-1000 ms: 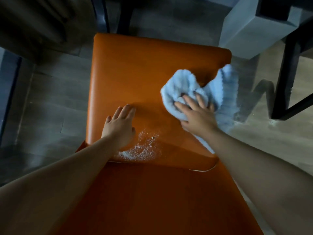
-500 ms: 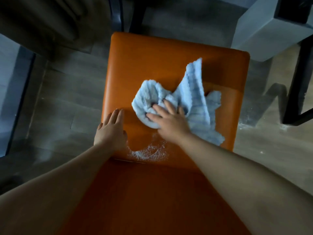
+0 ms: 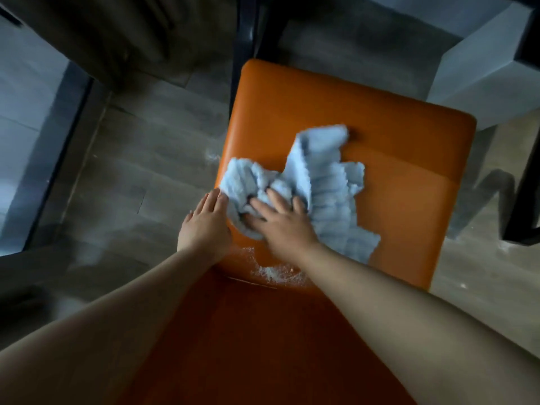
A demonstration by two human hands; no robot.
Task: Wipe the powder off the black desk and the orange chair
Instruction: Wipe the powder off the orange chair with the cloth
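Nearest the camera, two bare forearms reach forward over the darker orange back of the orange chair (image 3: 292, 112), whose seat serves as the landmark here. At the near edge of the seat, between the two wrists, lies a patch of white powder (image 3: 276, 274), scattered in a loose crescent just where the seat meets the backrest. The left hand (image 3: 206, 226) lies flat at the seat's near left edge, its fingers straight and held together, palm down, partly over the edge; its fingertips touch or nearly touch the cloth. Just to its right, the right hand (image 3: 280, 225) presses down on a light blue cloth (image 3: 318, 185), fingers spread and extended across the bunched fabric rather than curled round it. The hand is somewhat blurred, so how firmly the fingertips dig in cannot be told. The cloth is crumpled, with one lobe reaching the seat's left edge and a longer ribbed part spreading toward the seat's middle and right. Beyond the cloth the far half of the seat shows bare orange. Off the seat's left edge, a few white specks (image 3: 211, 156) lie on the grey wood-look floor (image 3: 131, 176). Beyond the seat's far edge stand dark black legs (image 3: 242, 39), and to the far right a pale grey block (image 3: 479, 74).
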